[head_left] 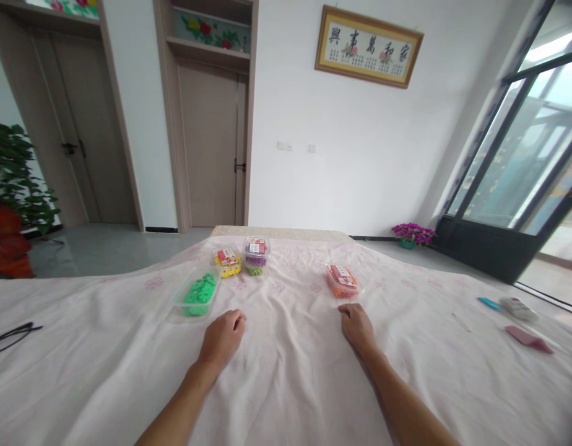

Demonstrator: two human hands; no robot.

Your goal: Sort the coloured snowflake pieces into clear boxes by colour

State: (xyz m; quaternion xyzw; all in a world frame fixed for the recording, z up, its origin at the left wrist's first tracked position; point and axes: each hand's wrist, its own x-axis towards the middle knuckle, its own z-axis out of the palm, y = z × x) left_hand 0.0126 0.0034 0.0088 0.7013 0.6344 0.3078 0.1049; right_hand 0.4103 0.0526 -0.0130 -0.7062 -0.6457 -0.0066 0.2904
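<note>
My left hand (222, 337) rests on the pale pink cloth (286, 378), fingers curled under with nothing seen in them. It lies just right of an open clear tray of green pieces (197, 295). My right hand (357, 327) also rests on the cloth, fingers bent down and empty as far as I can see, a little below a closed box of orange pieces (342, 280). Farther back stand a closed box of yellow pieces (227, 262) and a taller box of purple and green pieces (255, 254).
Black glasses (12, 336) lie at the cloth's left edge. At the right lie a teal-handled tool (490, 303), a small white packet (518, 308), a pink card (527, 338) and a thin stick (461, 322). Doors, a plant and glass doors stand beyond.
</note>
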